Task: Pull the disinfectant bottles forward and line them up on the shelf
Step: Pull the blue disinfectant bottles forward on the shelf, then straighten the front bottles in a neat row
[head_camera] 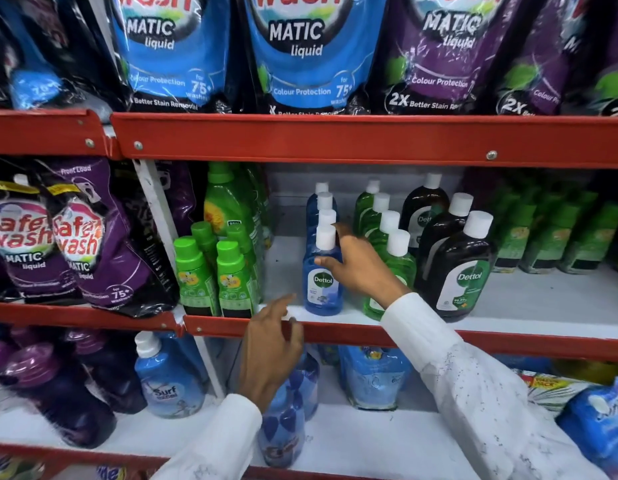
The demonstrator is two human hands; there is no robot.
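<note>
My right hand (356,268) reaches in over the white middle shelf with the red metal lip (421,336); its fingers rest against the front translucent blue Dettol bottle with a white cap (322,282), thumb on the bottle's shoulder and the other fingers behind its neck, a loose grasp and not a tight one; that bottle stands upright at the front edge of the shelf, heading a file of three more blue bottles (324,206) running straight back; just to its right stands a file of clear green white-capped bottles (380,223), the front one partly hidden by my wrist and white sleeve (439,337); further right, a file of dark brown Dettol bottles with white caps (460,271), the front one also at the shelf's edge; my left hand (272,344) hangs in front of the red lip, fingers spread and slightly curled, holding nothing, forefinger tip pointing to the bare shelf left of the blue bottle; small green bottles with green caps (214,275) stand to the left.
</note>
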